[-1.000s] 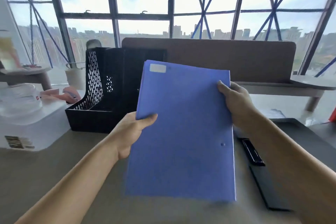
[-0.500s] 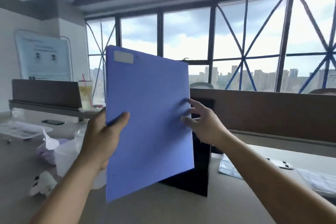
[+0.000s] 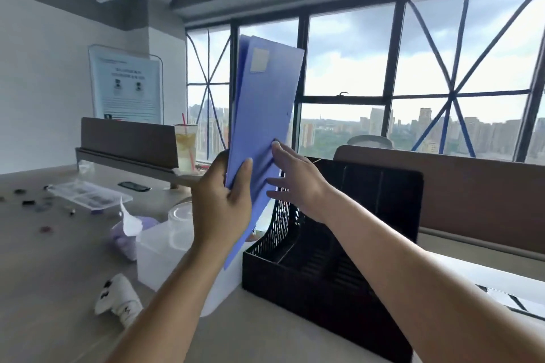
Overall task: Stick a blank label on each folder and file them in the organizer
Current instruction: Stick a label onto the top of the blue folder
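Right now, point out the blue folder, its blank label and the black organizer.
blue folder (image 3: 262, 130), head view, middle of its front cover.
blank label (image 3: 259, 60), head view, centre of the sticker.
black organizer (image 3: 383, 186), head view, its tall back wall.

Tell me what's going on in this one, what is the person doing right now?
A person is holding a blue folder upright in the air. The left hand grips its lower part, and the right hand lies with straight fingers against its face. A blank label is already stuck near the top corner. The black mesh file organizer stands just below and to the right, and the folder is not yet in it.
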